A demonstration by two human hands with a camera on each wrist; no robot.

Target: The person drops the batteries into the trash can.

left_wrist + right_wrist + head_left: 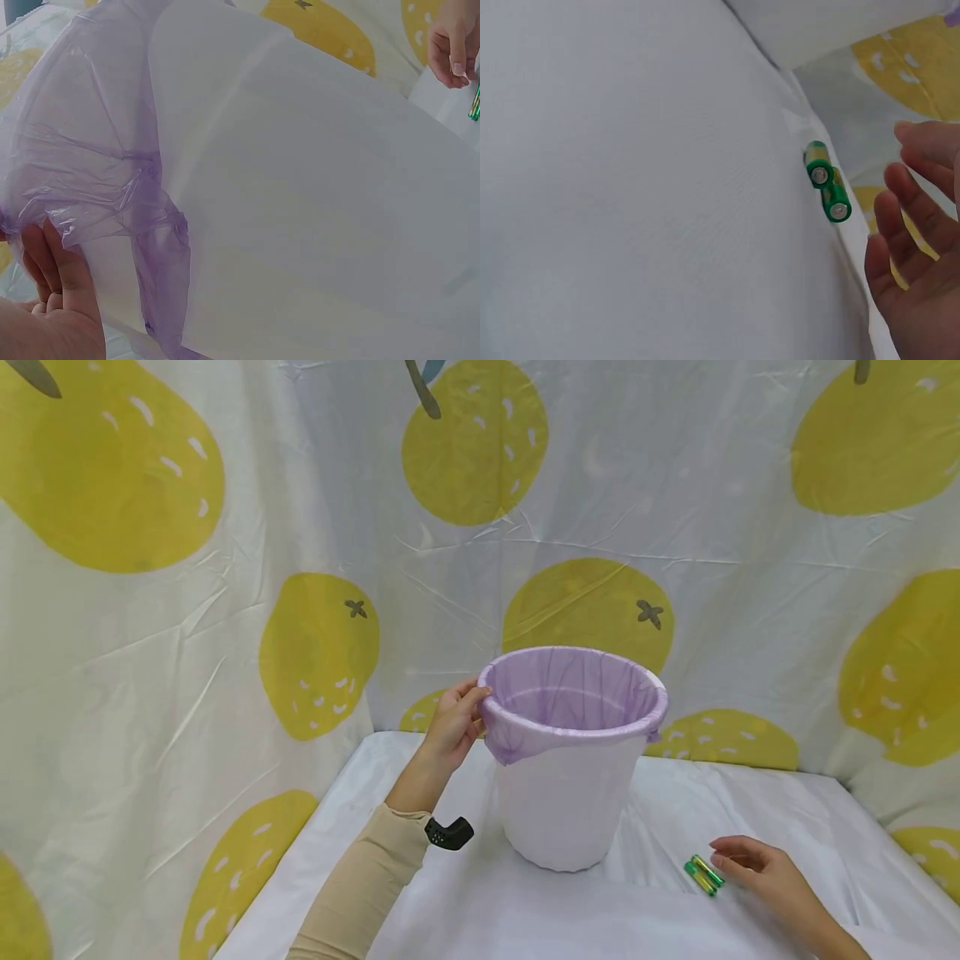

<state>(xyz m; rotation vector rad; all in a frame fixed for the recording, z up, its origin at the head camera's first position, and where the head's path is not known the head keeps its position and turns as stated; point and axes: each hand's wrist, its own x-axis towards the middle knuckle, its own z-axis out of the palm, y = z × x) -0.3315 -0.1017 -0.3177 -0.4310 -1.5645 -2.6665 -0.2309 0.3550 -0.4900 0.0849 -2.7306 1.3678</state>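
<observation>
Nearby, 2 cylindrical green batteries (703, 875)

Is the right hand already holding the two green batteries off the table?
No, the batteries lie side by side on the white table, and the right hand is open beside them.

A makeshift recording booth is being shown: a white cloth-covered table (525, 910) is being enclosed by a white, yellow-fruit-printed fabric backdrop (225, 610).
</observation>
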